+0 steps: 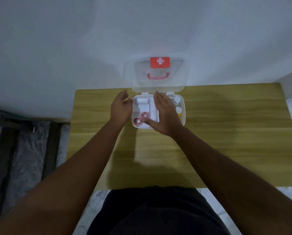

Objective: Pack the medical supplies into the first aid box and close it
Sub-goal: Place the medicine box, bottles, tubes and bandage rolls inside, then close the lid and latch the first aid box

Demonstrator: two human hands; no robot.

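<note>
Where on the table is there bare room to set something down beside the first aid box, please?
Bare wood lies on the table right of the first aid box, out to the right edge, and in front of it toward the person. A narrower strip runs left of the box. The box is crowded: the left hand is at its left wall, the right hand above its tray, the open lid behind.

First aid box [184, 116] on table [226, 133] — lid [138, 77] upright behind, tape rolls [141, 118] inside, left.
</note>
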